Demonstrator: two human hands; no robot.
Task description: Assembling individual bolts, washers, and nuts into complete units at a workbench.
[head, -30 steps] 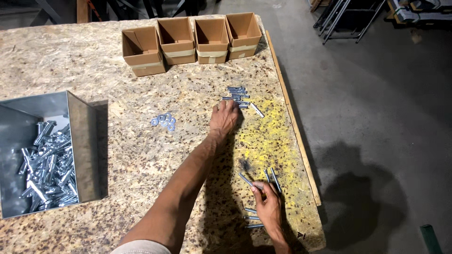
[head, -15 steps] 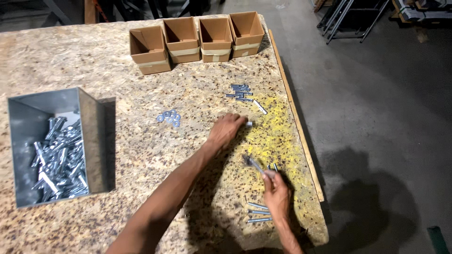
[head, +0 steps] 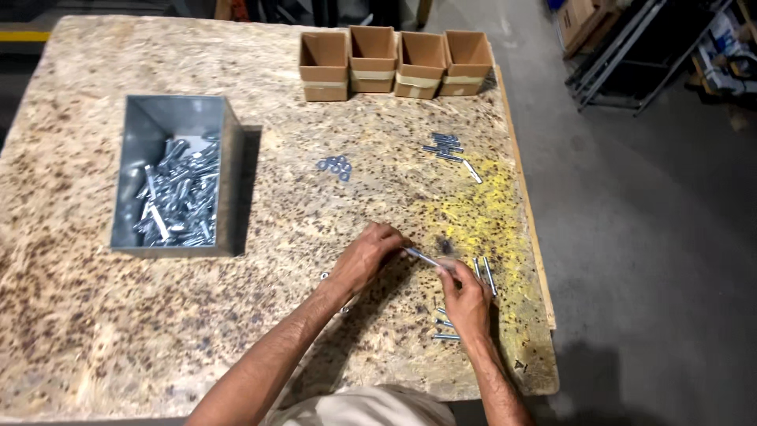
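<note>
I see open board between my hands and the bin; washers and bolts (small heaps) lie farther up

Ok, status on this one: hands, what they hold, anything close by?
Left hand and right hand both pinching one long bolt between them, above the table. Loose bolts lie by the right hand. Nothing blocking.

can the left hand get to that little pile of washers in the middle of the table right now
Probably yes: the left hand lies a short way below the washers, with only bare tabletop between; but it is pinching a bolt together with the right hand.
</note>
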